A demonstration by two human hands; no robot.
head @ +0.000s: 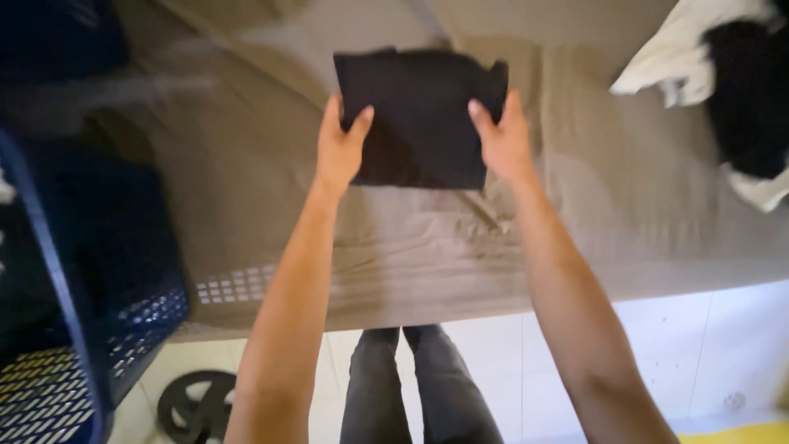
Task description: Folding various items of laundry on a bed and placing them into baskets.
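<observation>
A folded black cloth (421,115) is held flat just above the grey-brown bed sheet (625,205). My left hand (339,146) grips its left edge, thumb on top. Along the right edge, my right hand (503,140) pinches the cloth the same way. Both arms reach forward from the bottom of the view. The cloth's upper right corner is slightly uneven.
A dark blue plastic laundry basket (99,329) stands at the left beside the bed. White and black clothes (723,90) lie piled at the bed's far right. A black weight plate (193,407) lies on the tiled floor by my legs (411,386).
</observation>
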